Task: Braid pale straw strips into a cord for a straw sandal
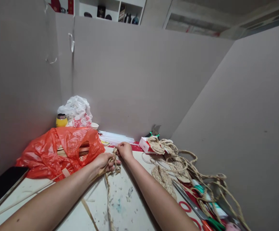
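Observation:
A braided straw cord (108, 195) runs up the table from the near edge to my two hands, where its upper end is bunched and twisted. My left hand (105, 161) is closed around the bunched strands. Close beside it, my right hand (124, 150) pinches the top end of the same cord between thumb and fingers. A flat loose strip of straw (89, 213) trails on the table below my left forearm. The fingertips partly cover the small piece of cord between them.
Left are a red plastic bag (48, 150) of straw strips, a black tablet-like object (4, 189) and a yellow jar (61, 121). White sticks (116, 137) lie behind. On the right are coiled straw ropes (163, 179), scissors (185, 207), a knife (189, 200) and green-handled pliers (155, 131). Grey partitions (134, 77) surround the table.

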`<action>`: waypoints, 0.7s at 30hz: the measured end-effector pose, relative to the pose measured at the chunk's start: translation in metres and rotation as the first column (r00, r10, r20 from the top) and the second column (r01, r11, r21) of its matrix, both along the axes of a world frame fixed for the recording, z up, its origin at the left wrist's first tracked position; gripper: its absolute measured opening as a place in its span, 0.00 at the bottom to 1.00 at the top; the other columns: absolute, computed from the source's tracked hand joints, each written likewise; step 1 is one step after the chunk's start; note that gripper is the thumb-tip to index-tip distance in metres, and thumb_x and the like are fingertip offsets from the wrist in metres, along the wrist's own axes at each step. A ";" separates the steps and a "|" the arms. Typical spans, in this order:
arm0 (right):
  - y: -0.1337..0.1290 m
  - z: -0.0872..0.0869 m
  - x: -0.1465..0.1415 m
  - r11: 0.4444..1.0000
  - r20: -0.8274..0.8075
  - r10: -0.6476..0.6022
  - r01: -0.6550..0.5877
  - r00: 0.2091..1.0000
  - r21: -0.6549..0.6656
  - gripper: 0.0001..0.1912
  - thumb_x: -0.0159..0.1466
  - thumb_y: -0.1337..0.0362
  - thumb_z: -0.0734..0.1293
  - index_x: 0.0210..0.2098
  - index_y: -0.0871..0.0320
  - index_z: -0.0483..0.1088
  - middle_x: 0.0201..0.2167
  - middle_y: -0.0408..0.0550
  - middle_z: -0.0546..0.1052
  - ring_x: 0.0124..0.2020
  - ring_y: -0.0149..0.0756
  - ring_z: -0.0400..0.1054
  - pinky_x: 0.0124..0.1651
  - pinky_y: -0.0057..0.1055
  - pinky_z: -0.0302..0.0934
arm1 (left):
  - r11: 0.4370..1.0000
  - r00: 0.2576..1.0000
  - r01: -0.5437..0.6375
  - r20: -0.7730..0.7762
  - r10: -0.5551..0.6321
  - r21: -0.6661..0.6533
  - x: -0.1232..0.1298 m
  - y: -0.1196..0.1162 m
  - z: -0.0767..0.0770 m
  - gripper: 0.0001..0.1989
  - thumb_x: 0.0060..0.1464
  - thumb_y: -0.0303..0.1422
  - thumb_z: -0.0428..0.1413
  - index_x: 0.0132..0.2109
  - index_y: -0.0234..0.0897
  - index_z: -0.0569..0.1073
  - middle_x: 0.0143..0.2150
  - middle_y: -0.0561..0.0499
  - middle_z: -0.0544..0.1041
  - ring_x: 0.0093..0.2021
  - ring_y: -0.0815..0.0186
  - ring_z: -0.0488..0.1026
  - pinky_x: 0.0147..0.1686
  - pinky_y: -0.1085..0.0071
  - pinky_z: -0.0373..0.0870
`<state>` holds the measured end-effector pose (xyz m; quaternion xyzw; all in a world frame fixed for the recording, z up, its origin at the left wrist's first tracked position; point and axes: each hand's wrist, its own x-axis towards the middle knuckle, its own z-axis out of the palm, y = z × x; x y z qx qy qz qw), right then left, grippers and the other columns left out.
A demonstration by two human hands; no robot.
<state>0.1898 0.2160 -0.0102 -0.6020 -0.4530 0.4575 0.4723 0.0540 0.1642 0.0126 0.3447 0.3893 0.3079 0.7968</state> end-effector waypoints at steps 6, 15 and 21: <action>0.006 -0.007 0.002 0.984 0.283 -0.159 0.176 0.946 -0.034 0.15 0.65 0.61 0.63 0.49 0.61 0.67 0.47 0.51 0.71 0.43 0.38 0.69 0.43 0.40 0.66 | 0.998 1.000 0.024 -0.013 -0.025 -0.060 0.005 0.010 -0.002 0.10 0.56 0.23 0.44 0.26 0.33 0.61 0.24 0.48 0.73 0.11 0.81 0.53 0.15 0.82 0.63; 0.000 0.005 0.011 0.989 0.387 -0.045 0.096 0.921 -0.114 0.11 0.63 0.62 0.65 0.40 0.64 0.70 0.37 0.49 0.74 0.33 0.33 0.70 0.35 0.32 0.67 | 0.994 0.998 0.037 -0.043 -0.042 -0.107 0.011 0.008 -0.004 0.13 0.56 0.23 0.42 0.24 0.35 0.60 0.15 0.53 0.65 0.15 0.73 0.64 0.13 0.81 0.62; -0.041 0.021 0.018 0.994 0.213 -0.107 0.106 0.971 0.016 0.09 0.57 0.65 0.64 0.22 0.61 0.66 0.17 0.42 0.71 0.15 0.25 0.60 0.16 0.21 0.51 | 0.988 0.994 0.057 -0.079 -0.069 -0.144 0.005 0.002 0.000 0.11 0.56 0.25 0.45 0.25 0.32 0.63 0.21 0.46 0.72 0.18 0.71 0.70 0.15 0.80 0.67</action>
